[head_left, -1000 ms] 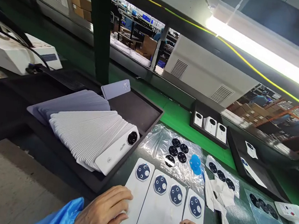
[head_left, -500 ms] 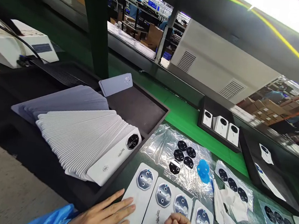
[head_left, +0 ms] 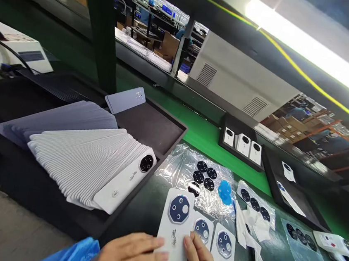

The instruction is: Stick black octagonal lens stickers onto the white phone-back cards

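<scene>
In the head view a white phone back cover (head_left: 174, 242), with an octagonal dark camera window, lies tilted near the bottom middle. My right hand (head_left: 200, 260) grips its right edge, thumb on top and the other fingers partly hidden. My left hand (head_left: 132, 252) lies with fingers stretched out over the cover's left edge. To the right are another white cover (head_left: 203, 229), partly hidden by my right hand, and a further one (head_left: 224, 252), both with dark camera windows.
A black tray (head_left: 175, 124) at left holds fanned white covers (head_left: 84, 158) and grey covers (head_left: 57, 120). Black discs (head_left: 198, 177) and blue film pieces (head_left: 225, 192) lie on clear plastic. Crumpled white strips (head_left: 256, 226) lie right; smaller trays (head_left: 242, 154) stand behind.
The separate left covers now appear as one, drawn together or overlapped. My right hand has gone from a loose curl to gripping its edge; my left hand moved right. The view shifted.
</scene>
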`<move>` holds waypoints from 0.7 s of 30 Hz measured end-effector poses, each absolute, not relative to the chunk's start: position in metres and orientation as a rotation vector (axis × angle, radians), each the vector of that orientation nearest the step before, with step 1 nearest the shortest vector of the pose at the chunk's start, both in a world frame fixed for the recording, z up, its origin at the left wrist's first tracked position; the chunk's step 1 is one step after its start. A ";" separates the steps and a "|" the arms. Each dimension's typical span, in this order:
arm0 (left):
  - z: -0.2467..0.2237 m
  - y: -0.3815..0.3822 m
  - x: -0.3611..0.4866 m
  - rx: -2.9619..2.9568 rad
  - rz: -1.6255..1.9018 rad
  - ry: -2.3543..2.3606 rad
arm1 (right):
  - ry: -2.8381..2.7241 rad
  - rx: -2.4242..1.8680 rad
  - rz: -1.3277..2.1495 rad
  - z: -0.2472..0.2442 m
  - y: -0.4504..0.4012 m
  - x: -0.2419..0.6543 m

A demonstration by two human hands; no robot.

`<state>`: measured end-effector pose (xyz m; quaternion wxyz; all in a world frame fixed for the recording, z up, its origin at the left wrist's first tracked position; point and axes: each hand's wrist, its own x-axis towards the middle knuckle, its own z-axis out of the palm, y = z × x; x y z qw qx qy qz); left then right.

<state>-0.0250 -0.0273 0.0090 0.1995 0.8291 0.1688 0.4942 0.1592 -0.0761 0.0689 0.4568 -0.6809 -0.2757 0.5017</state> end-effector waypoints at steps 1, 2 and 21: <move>0.015 -0.025 -0.022 2.188 1.381 0.576 | -0.767 -1.717 1.199 0.077 -0.077 0.168; 0.022 -0.022 -0.019 2.019 1.371 0.685 | -0.869 -1.746 1.164 0.085 -0.078 0.178; 0.077 0.009 0.037 1.004 0.277 0.474 | -1.224 -1.784 1.275 0.088 -0.099 0.242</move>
